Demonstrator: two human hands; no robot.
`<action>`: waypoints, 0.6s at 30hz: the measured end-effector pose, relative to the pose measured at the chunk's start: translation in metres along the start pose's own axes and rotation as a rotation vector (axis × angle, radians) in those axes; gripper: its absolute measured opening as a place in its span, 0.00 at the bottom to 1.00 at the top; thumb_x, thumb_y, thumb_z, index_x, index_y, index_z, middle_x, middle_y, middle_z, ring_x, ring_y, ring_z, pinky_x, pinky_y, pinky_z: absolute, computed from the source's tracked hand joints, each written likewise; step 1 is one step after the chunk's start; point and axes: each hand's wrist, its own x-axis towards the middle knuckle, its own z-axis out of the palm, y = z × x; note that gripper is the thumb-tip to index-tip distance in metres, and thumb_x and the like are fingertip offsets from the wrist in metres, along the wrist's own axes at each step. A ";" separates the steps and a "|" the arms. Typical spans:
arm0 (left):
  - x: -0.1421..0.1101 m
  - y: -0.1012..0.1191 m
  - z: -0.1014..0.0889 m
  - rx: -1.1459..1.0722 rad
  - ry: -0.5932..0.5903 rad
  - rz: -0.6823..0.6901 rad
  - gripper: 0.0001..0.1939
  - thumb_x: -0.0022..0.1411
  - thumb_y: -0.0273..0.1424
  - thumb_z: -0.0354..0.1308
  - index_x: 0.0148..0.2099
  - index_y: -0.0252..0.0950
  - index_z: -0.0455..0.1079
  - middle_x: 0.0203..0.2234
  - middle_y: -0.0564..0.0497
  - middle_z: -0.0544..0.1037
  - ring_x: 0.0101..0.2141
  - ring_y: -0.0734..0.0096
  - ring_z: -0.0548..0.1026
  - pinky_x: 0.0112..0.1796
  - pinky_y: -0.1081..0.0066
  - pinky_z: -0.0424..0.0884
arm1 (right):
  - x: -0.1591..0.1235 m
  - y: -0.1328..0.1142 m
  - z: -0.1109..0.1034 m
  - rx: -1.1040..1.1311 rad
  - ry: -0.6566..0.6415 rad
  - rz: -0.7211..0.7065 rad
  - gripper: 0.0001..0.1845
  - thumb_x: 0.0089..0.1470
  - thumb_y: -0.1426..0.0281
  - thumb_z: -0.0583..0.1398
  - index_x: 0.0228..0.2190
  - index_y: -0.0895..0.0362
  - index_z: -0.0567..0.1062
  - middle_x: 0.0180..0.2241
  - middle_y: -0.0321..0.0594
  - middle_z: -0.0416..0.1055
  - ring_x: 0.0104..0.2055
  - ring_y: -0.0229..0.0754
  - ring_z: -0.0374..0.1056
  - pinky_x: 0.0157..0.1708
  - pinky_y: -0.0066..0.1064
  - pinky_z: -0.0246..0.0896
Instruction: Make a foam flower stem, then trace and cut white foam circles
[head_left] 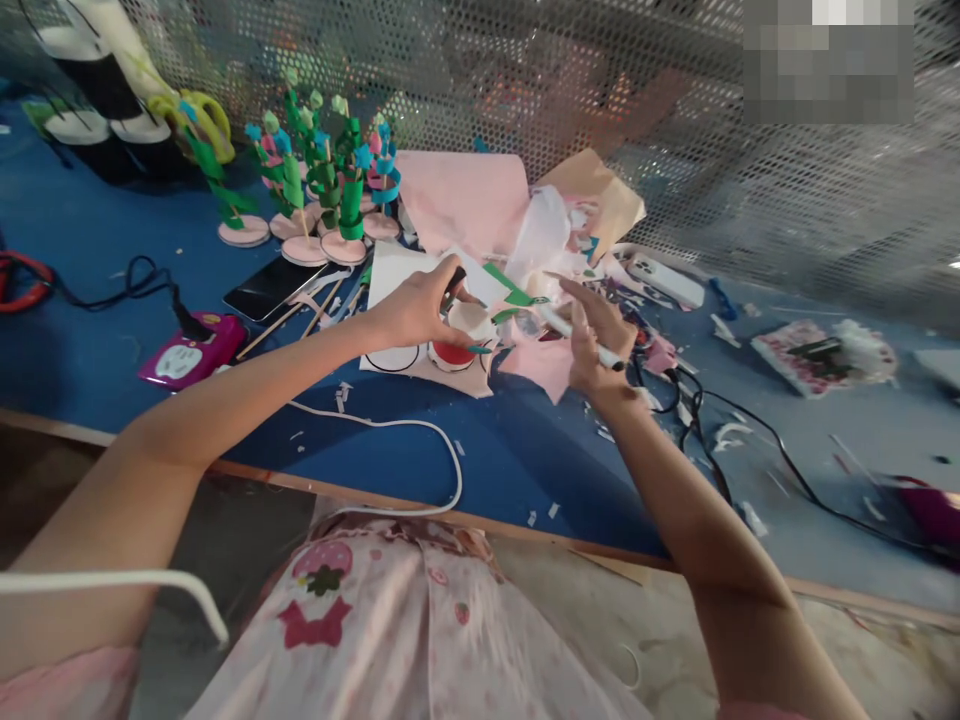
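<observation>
My left hand (418, 308) pinches a small dark object at the edge of a white sheet (401, 272), right above a round white and red cap-like piece (459, 340). A little to the right, my right hand (596, 338) grips a white pen-like stick (579, 338) slanting across its fingers. Between the two hands lie green strips (511, 290) and a pink foam piece (546, 366). Both hands hover over the blue table (517, 450).
Several green spiral craft pieces on pink round bases (322, 190) stand at the back left. A black phone (271, 288), a magenta device (193, 352), wooden sticks, pink sheets (465, 200), cables and paper scraps litter the table. A mesh screen (750, 200) rises behind.
</observation>
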 end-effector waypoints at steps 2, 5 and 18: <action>0.000 0.000 -0.001 -0.011 -0.011 -0.003 0.27 0.40 0.41 0.67 0.36 0.38 0.53 0.34 0.46 0.73 0.34 0.65 0.71 0.30 0.69 0.61 | 0.006 -0.012 -0.005 0.256 0.080 0.100 0.24 0.55 0.50 0.50 0.40 0.52 0.72 0.26 0.39 0.71 0.29 0.43 0.69 0.30 0.37 0.64; 0.000 0.001 -0.003 -0.008 -0.013 -0.003 0.28 0.40 0.42 0.67 0.35 0.38 0.53 0.34 0.47 0.74 0.32 0.67 0.71 0.30 0.69 0.61 | 0.014 -0.020 -0.006 0.495 0.163 0.226 0.27 0.55 0.47 0.45 0.31 0.53 0.73 0.18 0.36 0.67 0.16 0.37 0.62 0.15 0.31 0.56; -0.002 0.011 -0.007 0.083 0.010 0.000 0.29 0.37 0.38 0.69 0.36 0.38 0.54 0.31 0.50 0.74 0.30 0.69 0.69 0.28 0.71 0.59 | -0.031 -0.052 0.026 0.176 -0.211 -0.208 0.13 0.53 0.72 0.55 0.18 0.56 0.65 0.13 0.32 0.64 0.15 0.31 0.59 0.16 0.24 0.54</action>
